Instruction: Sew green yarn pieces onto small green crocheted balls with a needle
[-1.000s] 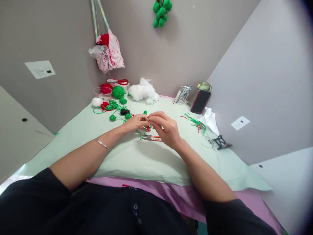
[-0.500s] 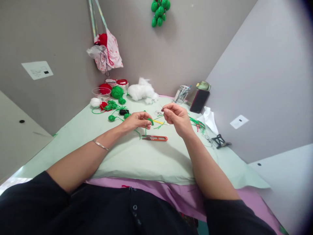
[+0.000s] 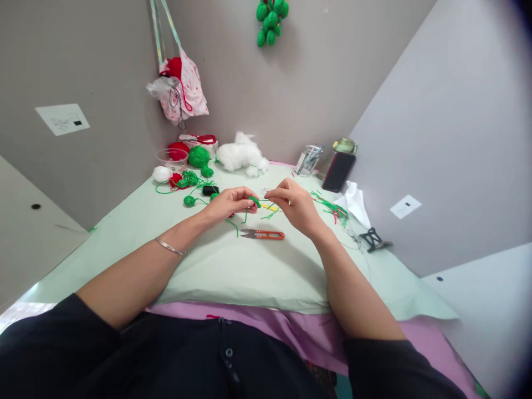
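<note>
Here, left hand [image 3: 229, 205] curled, right hand [image 3: 294, 206] pinching

Small yarn-craft workstation in a walled-in nook; home or workshop, can't tell.
Grey walls [image 3: 324, 83] box in the tabletop [image 3: 133, 205] at left, back and right; white plates [image 3: 405, 206] on both side walls. Pale green cover [image 3: 249, 277] on top, pink cloth [image 3: 424, 343] showing below its front edge. Craft signs: green yarn ball [image 3: 198, 157], white fluff [image 3: 236, 156], orange snips [image 3: 270, 235], red-handled scissors [image 3: 206, 139], yarn clippings [image 3: 336, 210], green yarn piece [image 3: 255, 202] in the left hand [image 3: 233, 203]. Red-spotted bag [image 3: 193, 86] with red yarn [image 3: 174, 67] hangs back left; green oval pieces [image 3: 270, 21] hang on the back wall. Desk bits: pen cup [image 3: 308, 162], phone [image 3: 339, 172].
</note>
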Available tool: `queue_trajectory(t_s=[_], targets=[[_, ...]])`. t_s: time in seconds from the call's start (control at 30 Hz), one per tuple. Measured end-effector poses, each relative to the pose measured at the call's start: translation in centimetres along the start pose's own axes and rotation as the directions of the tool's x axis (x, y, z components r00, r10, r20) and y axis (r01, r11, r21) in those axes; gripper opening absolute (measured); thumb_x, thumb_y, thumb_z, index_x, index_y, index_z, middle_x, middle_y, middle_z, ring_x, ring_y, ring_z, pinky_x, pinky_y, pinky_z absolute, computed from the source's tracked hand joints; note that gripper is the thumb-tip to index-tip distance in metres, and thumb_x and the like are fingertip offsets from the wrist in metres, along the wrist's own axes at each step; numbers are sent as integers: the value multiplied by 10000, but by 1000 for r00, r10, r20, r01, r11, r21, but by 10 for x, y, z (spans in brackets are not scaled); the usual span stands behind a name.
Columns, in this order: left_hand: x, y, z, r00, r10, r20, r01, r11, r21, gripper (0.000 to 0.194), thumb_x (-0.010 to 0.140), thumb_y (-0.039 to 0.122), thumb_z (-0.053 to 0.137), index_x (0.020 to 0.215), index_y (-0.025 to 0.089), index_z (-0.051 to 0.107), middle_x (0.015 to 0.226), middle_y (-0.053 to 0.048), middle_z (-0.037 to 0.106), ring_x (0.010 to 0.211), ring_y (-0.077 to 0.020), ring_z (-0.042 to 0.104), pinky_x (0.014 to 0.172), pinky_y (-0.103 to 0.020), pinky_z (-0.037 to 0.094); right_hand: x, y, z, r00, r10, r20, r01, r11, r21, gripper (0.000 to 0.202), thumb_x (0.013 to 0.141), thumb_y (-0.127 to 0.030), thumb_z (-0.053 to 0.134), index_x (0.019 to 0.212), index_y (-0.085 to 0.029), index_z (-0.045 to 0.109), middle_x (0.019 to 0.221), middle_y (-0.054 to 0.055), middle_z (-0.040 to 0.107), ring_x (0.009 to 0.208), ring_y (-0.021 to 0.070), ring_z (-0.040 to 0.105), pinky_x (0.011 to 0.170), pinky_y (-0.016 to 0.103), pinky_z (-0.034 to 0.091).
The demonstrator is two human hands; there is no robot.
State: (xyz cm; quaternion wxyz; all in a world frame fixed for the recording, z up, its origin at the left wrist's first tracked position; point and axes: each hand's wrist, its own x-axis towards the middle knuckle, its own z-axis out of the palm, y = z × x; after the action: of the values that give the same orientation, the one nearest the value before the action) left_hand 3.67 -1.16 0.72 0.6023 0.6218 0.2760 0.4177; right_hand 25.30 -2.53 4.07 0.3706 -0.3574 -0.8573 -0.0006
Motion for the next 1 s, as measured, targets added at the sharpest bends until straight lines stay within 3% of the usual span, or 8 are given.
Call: queue_trajectory(t_s=[0.4,0.73,1.0], targets=[[1,-4,-3,999,2,32,-3,1000,21,270,791,334,716,962,137,647,817,-34,672,823,-145,648,870,-330,498,0,1,-1,999,-20,31,23,998,-66,179,909,-162,553,906,-230,719,803,27,524,765,149,523,674,279,404],[-4,3,0,997,-51,61,48,998,48,284,777,355,724,962,152,654,815,-44,679,846,-175,651,819,-315,491,0,2,1,998,-13,62,8,997,78,181,910,-179,552,896,-249,719,802,17,526,762,143,534,699,279,418],[-1,0,-1,996,-28,89,35,996,-80,274,768,336,739,944,148,648,817,-15,643,792,-134,631,902,-374,495,0,-3,3,997,51,57,-62,978,197,147,885,-169,583,876,-220,721,804,16,542,732,131,539,690,276,423]])
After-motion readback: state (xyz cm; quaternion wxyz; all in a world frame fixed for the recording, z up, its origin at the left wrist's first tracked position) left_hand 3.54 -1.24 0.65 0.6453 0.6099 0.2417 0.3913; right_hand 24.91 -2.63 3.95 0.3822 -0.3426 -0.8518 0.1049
